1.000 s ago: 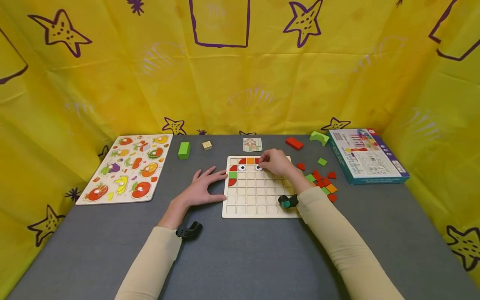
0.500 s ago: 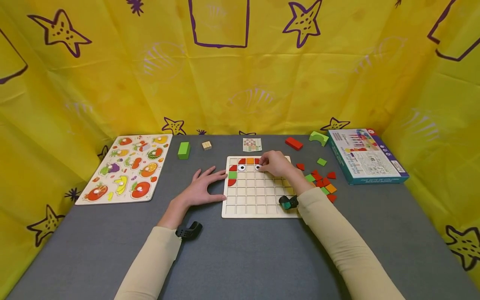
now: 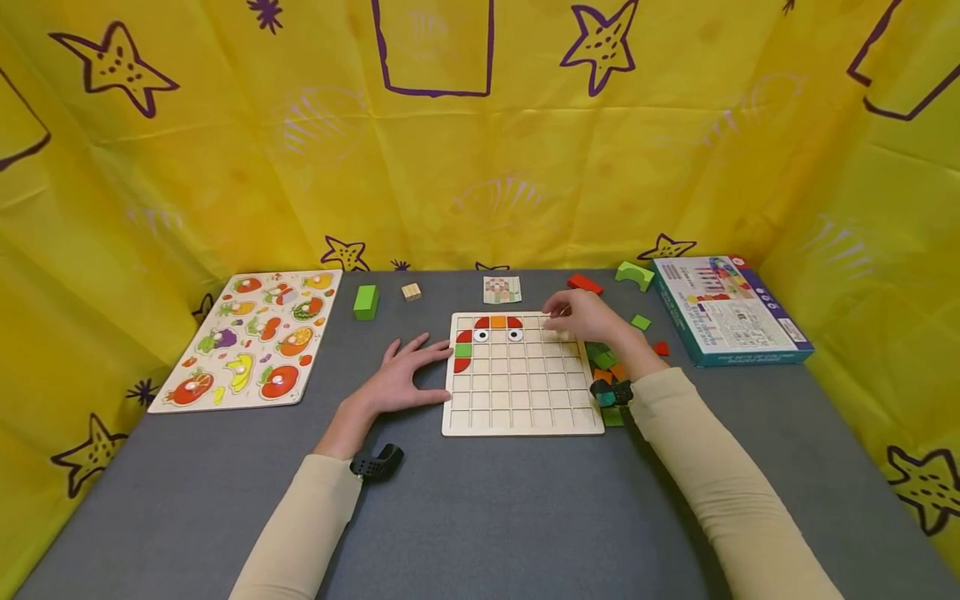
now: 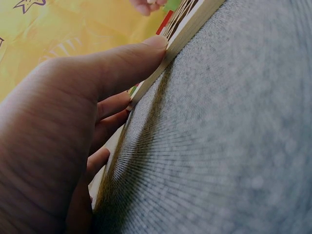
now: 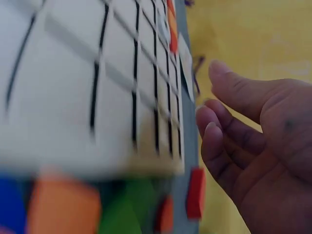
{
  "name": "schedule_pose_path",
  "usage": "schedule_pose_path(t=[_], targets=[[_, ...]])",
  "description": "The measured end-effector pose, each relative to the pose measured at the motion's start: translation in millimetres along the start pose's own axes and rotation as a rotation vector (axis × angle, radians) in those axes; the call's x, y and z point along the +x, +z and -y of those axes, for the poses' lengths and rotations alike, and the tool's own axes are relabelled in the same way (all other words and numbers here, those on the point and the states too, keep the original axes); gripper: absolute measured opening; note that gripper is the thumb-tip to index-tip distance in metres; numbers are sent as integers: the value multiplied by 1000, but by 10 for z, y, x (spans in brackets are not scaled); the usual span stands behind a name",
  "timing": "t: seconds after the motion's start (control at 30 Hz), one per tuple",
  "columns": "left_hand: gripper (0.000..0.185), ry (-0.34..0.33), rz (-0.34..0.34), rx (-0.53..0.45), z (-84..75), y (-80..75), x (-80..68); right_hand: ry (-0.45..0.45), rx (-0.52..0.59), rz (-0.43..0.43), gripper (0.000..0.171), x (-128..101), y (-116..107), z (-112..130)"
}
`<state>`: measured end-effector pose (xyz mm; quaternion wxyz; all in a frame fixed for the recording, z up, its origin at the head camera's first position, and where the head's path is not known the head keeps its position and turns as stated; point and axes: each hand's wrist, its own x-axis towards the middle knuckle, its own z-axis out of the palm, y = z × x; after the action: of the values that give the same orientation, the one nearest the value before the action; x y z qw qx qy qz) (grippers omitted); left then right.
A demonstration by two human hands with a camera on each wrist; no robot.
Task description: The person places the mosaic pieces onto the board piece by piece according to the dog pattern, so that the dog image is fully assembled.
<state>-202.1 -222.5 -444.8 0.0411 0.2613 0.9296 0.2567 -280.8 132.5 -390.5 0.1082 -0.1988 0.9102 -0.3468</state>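
Resting flat on the grey desk (image 3: 480,517), the left hand (image 3: 401,379) lies with fingers spread and straight, its fingertips against the left edge of the wooden grid board (image 3: 521,400); the left wrist view confirms the thumb (image 4: 122,68) pressed to the board's rim. The board sits near the middle of the desk, slightly toward its far edge. The right hand (image 3: 588,321) hovers over the board's far right corner, fingers loosely bent and holding nothing; the right wrist view shows an empty palm with relaxed fingers (image 5: 229,131).

On the board, the far left corner carries a red quarter-round tile (image 3: 483,322), an orange tile (image 3: 498,322), a second red quarter-round (image 3: 514,322), two eye tiles (image 3: 482,336), a green square (image 3: 463,350) and a red piece (image 3: 463,364) below it.

Loose coloured tiles (image 3: 603,362) lie just beside the board's right edge, partly hidden under the right wrist. A boxed game (image 3: 723,308) lies toward the desk's far right corner, a fruit puzzle (image 3: 251,337) along its left edge. A green block (image 3: 366,302), a small wooden cube (image 3: 411,292), a pattern card (image 3: 502,289), a red block (image 3: 585,284) and a green arch (image 3: 634,274) line the far edge.
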Motion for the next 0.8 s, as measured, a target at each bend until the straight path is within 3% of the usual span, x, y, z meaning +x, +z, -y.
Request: schedule_pose_path(t=[0.43,0.8], targets=[[76,6,-9,0,2,-13,-10,112,-35,-83,37,-346,-580,-583],[76,12,-10,-4,-3,-4,-6,162,-86,-63,40,-512,-752,-800]])
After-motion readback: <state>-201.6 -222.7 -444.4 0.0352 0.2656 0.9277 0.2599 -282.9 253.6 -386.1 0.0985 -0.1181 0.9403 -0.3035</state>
